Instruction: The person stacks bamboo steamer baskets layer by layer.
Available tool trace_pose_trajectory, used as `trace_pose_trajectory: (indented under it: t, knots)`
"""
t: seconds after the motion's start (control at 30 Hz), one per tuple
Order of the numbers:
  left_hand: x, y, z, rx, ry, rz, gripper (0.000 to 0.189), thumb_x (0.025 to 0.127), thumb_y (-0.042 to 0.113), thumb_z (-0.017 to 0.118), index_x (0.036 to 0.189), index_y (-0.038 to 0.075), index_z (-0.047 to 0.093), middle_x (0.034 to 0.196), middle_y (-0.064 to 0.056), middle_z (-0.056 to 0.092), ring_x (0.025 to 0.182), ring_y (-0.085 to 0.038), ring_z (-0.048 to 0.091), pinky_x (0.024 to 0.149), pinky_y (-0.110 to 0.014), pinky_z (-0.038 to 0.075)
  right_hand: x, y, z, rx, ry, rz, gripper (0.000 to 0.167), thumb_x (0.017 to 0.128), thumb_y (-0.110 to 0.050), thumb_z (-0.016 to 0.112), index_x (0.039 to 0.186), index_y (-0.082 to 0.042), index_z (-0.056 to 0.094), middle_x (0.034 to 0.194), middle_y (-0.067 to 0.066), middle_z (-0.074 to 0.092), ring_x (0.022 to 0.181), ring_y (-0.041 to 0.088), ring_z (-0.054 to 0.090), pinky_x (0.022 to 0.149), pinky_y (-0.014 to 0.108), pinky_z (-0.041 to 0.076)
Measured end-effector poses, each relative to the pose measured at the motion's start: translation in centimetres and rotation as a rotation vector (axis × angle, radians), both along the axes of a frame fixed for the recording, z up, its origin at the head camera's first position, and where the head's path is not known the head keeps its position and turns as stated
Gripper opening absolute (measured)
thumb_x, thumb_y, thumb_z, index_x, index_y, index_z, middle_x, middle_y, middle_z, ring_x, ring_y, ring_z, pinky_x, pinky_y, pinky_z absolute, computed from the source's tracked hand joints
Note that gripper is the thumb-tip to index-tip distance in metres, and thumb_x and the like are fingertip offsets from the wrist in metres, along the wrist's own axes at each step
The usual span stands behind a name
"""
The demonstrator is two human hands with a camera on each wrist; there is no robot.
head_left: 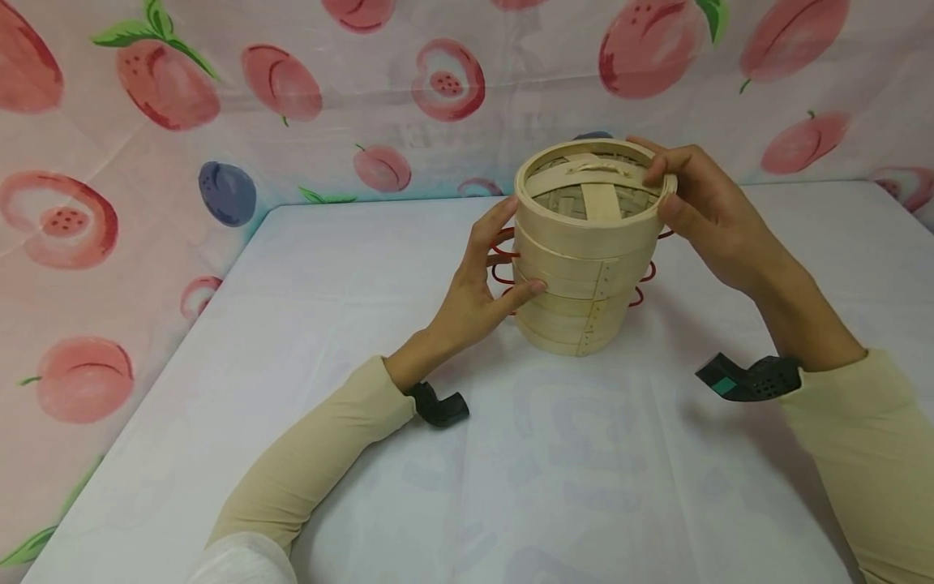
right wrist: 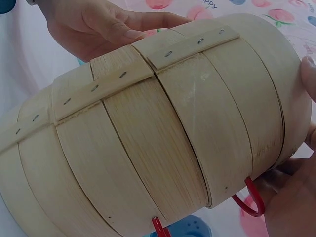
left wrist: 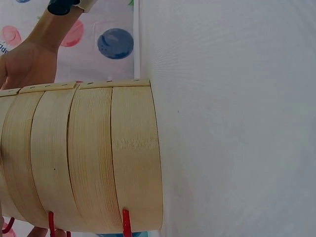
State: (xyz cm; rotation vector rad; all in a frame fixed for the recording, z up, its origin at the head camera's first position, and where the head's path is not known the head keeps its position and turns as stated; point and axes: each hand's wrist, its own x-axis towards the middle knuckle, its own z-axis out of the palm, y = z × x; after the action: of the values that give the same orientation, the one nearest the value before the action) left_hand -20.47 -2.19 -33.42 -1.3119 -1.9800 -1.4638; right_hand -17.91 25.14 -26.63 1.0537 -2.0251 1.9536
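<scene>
A stacked bamboo steamer [head_left: 562,276] stands on the white table, its woven lid [head_left: 600,201] on top with a bamboo strap across it. Red loop handles [head_left: 648,272] stick out from both sides of the tiers. My left hand [head_left: 474,284] grips the stack's left side, thumb on the front and fingers by the red loops. At the upper right, my right hand [head_left: 718,215] holds the lid's rim between thumb and fingers. Staples run down the overlapping seams of the steamer [right wrist: 163,128] in the right wrist view. The steamer's bottom edge meets the tabletop in the left wrist view.
A white cloth [head_left: 584,470] covers the table. Behind and to the left hangs a fruit-print sheet [head_left: 284,154], close behind the steamer. Black devices sit at the left wrist [head_left: 440,407] and the right wrist [head_left: 751,379].
</scene>
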Motion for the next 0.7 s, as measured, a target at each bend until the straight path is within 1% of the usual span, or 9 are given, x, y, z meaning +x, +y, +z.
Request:
trace_pose_trajectory:
  t: [0.2, 0.23, 0.33, 0.43, 0.47, 0.57, 0.63, 0.67, 0.7]
  knots:
    - [0.13, -0.08, 0.11, -0.005, -0.015, 0.006, 0.092, 0.079, -0.001, 0.076, 0.147, 0.014, 0.015, 0.153, -0.004, 0.019, 0.127, -0.019, 0.043, 0.092, -0.034, 0.045, -0.34, 0.06, -0.14, -0.043, 0.015, 0.093, 0.021, 0.098, -0.011, 0.052, 0.110, 0.005, 0.045, 0.152, 0.021, 0.021, 0.141, 0.032, 0.017, 0.076, 0.026, 0.042]
    - [0.15, -0.07, 0.14, -0.004, -0.015, 0.006, 0.092, 0.079, -0.001, 0.076, 0.147, 0.013, 0.016, 0.153, -0.005, 0.019, 0.127, -0.019, 0.043, 0.092, -0.034, 0.045, -0.44, 0.07, -0.15, -0.051, 0.015, 0.110, 0.019, 0.098, -0.010, 0.051, 0.109, 0.004, 0.045, 0.152, 0.021, 0.021, 0.141, 0.032, 0.016, 0.079, 0.025, 0.042]
    - [0.13, 0.02, 0.19, -0.001, -0.012, 0.005, 0.093, 0.078, -0.002, 0.077, 0.146, 0.011, 0.016, 0.153, -0.007, 0.019, 0.126, -0.021, 0.043, 0.091, -0.034, 0.045, -0.71, 0.13, -0.18, -0.066, 0.019, 0.139, 0.016, 0.098, -0.007, 0.049, 0.109, 0.004, 0.045, 0.152, 0.021, 0.022, 0.141, 0.032, 0.015, 0.081, 0.026, 0.041]
    - [0.08, 0.10, 0.25, -0.003, -0.010, 0.003, 0.093, 0.078, -0.002, 0.077, 0.146, 0.010, 0.015, 0.153, -0.008, 0.019, 0.126, -0.021, 0.043, 0.091, -0.034, 0.045, -0.83, 0.13, -0.16, -0.069, 0.028, 0.154, 0.015, 0.098, -0.007, 0.048, 0.108, 0.004, 0.045, 0.151, 0.021, 0.024, 0.140, 0.032, 0.017, 0.081, 0.026, 0.041]
    - [0.07, 0.13, 0.24, -0.005, -0.012, 0.003, 0.093, 0.078, -0.002, 0.077, 0.147, 0.010, 0.015, 0.153, -0.007, 0.018, 0.127, -0.021, 0.043, 0.092, -0.034, 0.045, -0.83, 0.13, -0.17, -0.072, 0.028, 0.155, 0.015, 0.098, -0.007, 0.048, 0.108, 0.004, 0.045, 0.150, 0.021, 0.024, 0.139, 0.033, 0.018, 0.078, 0.026, 0.042]
    - [0.06, 0.19, 0.14, -0.011, -0.022, 0.001, 0.093, 0.079, -0.001, 0.076, 0.147, 0.011, 0.014, 0.153, -0.006, 0.018, 0.127, -0.019, 0.043, 0.092, -0.034, 0.045, -0.83, 0.25, -0.29, -0.070, 0.032, 0.152, 0.016, 0.098, -0.006, 0.047, 0.110, 0.005, 0.045, 0.150, 0.021, 0.025, 0.140, 0.032, 0.016, 0.078, 0.026, 0.042]
    - [0.10, 0.24, 0.06, -0.012, -0.025, -0.004, 0.093, 0.080, -0.001, 0.076, 0.147, 0.011, 0.013, 0.153, -0.007, 0.018, 0.127, -0.019, 0.043, 0.093, -0.034, 0.045, -0.79, 0.40, -0.37, -0.062, 0.031, 0.140, 0.020, 0.097, -0.005, 0.046, 0.114, 0.005, 0.046, 0.151, 0.020, 0.025, 0.142, 0.031, 0.011, 0.085, 0.025, 0.040]
    - [0.08, 0.28, -0.01, -0.013, -0.026, -0.006, 0.094, 0.080, -0.001, 0.076, 0.147, 0.011, 0.012, 0.153, -0.007, 0.018, 0.127, -0.019, 0.043, 0.093, -0.034, 0.045, -0.71, 0.50, -0.41, -0.056, 0.028, 0.128, 0.023, 0.097, -0.006, 0.047, 0.117, 0.005, 0.046, 0.151, 0.019, 0.025, 0.143, 0.030, 0.009, 0.085, 0.025, 0.040]
    - [0.11, 0.30, -0.06, -0.016, -0.025, -0.009, 0.094, 0.080, -0.001, 0.076, 0.147, 0.011, 0.012, 0.153, -0.007, 0.017, 0.127, -0.019, 0.043, 0.093, -0.033, 0.045, -0.60, 0.58, -0.43, -0.052, 0.022, 0.114, 0.026, 0.098, -0.008, 0.048, 0.121, 0.005, 0.045, 0.152, 0.018, 0.025, 0.144, 0.029, 0.008, 0.093, 0.025, 0.037]
